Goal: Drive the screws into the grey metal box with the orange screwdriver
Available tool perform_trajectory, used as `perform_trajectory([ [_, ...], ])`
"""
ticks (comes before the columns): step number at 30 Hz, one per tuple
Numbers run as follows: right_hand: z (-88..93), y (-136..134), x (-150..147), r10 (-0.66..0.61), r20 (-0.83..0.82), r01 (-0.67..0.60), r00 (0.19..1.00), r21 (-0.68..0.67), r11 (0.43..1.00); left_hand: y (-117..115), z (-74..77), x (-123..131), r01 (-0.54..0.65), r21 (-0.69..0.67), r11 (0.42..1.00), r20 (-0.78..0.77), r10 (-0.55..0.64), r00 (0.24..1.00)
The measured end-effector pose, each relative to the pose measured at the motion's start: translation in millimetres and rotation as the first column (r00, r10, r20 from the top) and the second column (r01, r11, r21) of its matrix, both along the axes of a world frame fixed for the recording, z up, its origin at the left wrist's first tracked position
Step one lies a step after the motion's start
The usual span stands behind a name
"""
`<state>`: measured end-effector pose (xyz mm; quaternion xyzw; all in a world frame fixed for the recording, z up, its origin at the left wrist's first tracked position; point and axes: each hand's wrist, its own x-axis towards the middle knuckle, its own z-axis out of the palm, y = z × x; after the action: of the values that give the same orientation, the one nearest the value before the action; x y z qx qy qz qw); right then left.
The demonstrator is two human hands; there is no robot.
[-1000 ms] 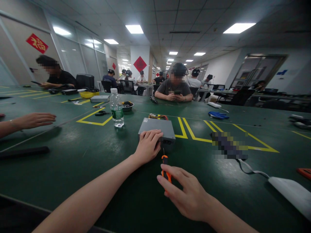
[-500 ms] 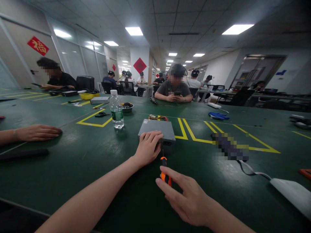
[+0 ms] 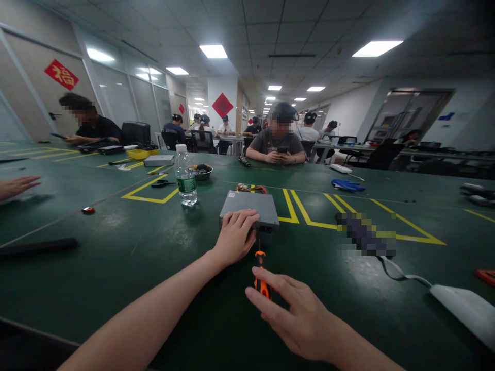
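A grey metal box (image 3: 250, 206) lies on the green table (image 3: 116, 257) straight ahead of me. My left hand (image 3: 234, 236) rests on its near left corner, fingers curled over the top edge. My right hand (image 3: 297, 314) is closer to me and holds an orange-and-black screwdriver (image 3: 261, 273) between thumb and fingers. The screwdriver's thin shaft points at the box's near face, just below my left hand. Coloured wires (image 3: 252, 188) stick out behind the box.
A water bottle (image 3: 185, 175) stands left of the box. A small bowl (image 3: 202, 170), scissors (image 3: 162, 183) and a blue glove (image 3: 347, 184) lie farther back. A white cabled device (image 3: 460, 304) is at right. Another person's hand (image 3: 17, 185) and a small red item (image 3: 88, 210) are at left. People sit across the table.
The other person's hand at left has drawn back toward the edge, uncovering a small red item. My right hand and the screwdriver have shifted slightly lower. My left hand stays on the box.
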<state>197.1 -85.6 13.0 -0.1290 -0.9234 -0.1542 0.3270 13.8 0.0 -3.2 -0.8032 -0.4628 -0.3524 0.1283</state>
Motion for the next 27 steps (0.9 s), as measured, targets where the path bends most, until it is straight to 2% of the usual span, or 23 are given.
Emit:
perform_trajectory([
  [6,-5.5,4,-3,0.035,-0.091,-0.029,0.995,0.068,0.997,0,-1.9,0,-0.004,0.010,1.000,0.002,0.004,1.000],
  [13,-1.1,2,-3,0.004,-0.014,-0.004,1.000,0.016,1.000,1,-2.2,0,-0.002,0.004,1.000,0.010,0.002,1.000],
  [16,0.9,3,-3,-0.004,-0.002,0.004,1.000,0.037,0.999,1,-2.3,0,0.003,0.005,1.000,0.014,-0.003,1.000],
  [27,-18.8,7,-3,-0.065,-0.026,0.069,0.998,0.168,0.983,-1,-4.9,4,-0.053,0.062,0.997,0.030,0.051,0.998],
])
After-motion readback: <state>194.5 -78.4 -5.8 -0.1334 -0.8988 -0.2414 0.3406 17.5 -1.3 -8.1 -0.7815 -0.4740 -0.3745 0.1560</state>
